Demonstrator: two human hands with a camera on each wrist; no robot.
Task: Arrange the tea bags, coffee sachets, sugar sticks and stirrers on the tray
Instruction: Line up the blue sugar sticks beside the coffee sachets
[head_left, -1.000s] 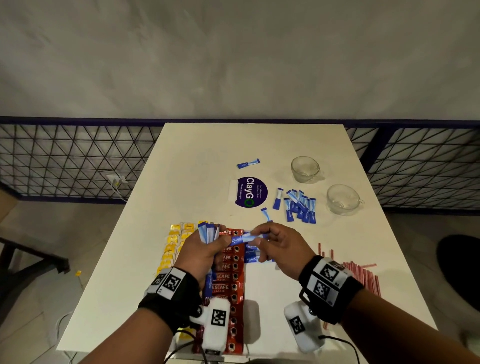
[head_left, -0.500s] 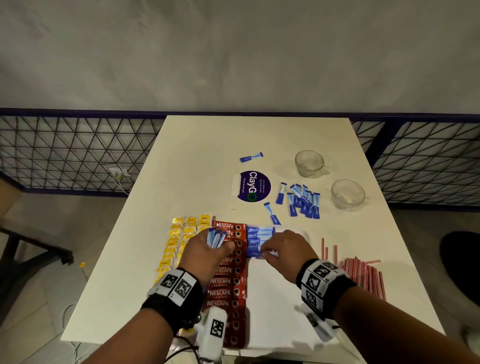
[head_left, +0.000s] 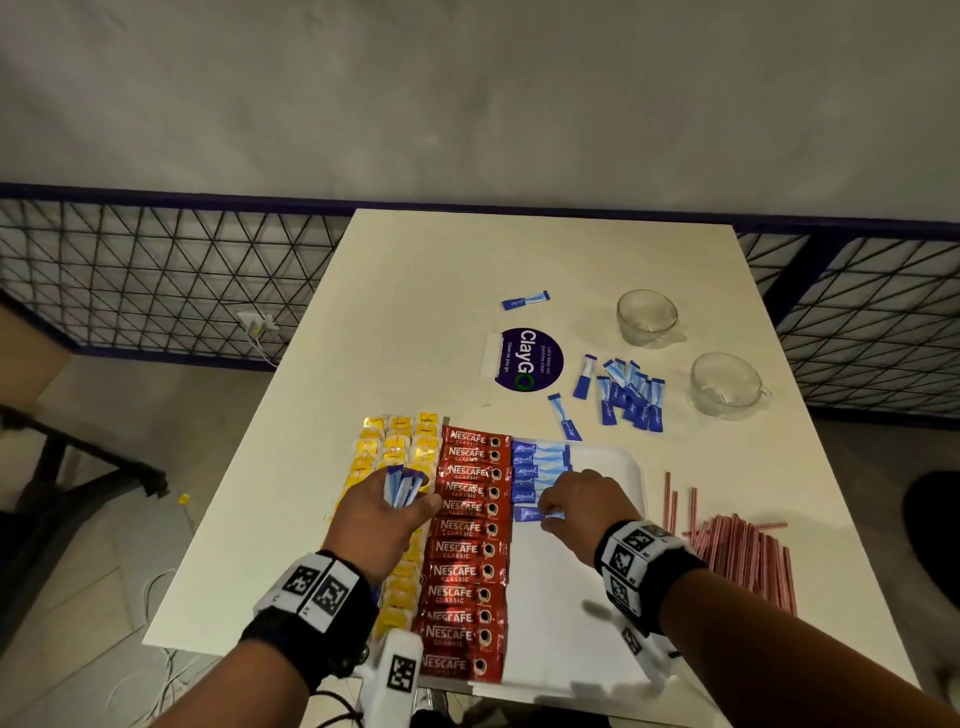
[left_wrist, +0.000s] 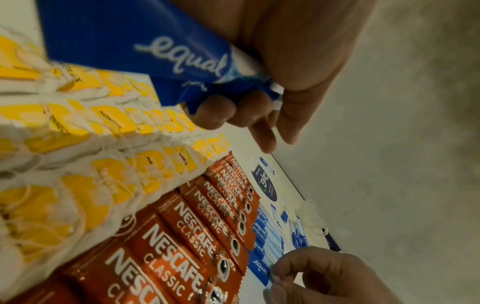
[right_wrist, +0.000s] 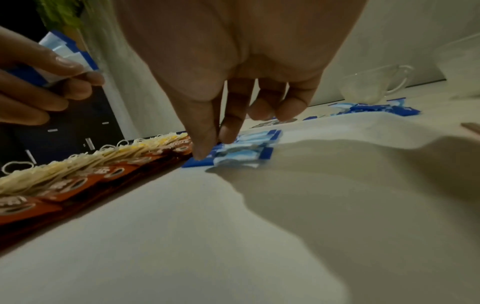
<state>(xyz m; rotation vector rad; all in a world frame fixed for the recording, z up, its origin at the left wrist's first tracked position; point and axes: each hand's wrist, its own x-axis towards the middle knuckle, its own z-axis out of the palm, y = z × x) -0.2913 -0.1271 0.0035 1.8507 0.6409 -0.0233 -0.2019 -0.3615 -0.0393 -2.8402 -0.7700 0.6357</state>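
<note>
A second ago the right hand (head_left: 579, 506) was lifted above the tray (head_left: 626, 470), drawing one sugar stick out of the bundle (head_left: 400, 486) in the left hand. Now it has come down onto the tray, and its thumb and forefinger pinch that sugar stick (head_left: 535, 514) flat against the tray floor, just beside the row of coffee sachets (head_left: 465, 551) and at the near end of the column of sugar sticks (head_left: 537, 467) already laid there. The stick looks placed but not yet let go.

The left hand (head_left: 379, 525) has dropped too; it hovers over the tea bags (head_left: 387, 447), on the far side of the coffee sachets from the sugar column, with its fingers curled round the remaining bundle of blue sticks.

Judging by this, the sugar column is one stick longer, yet the step is far from over: several sticks remain in the left hand, a loose pile of sugar sticks (head_left: 631, 397) lies on the counter (head_left: 447, 270) beyond the tray, and one stray stick (head_left: 524, 300) lies farther off. The stirrers (head_left: 737, 551) sit untouched on the counter to the right of the tray.
</note>
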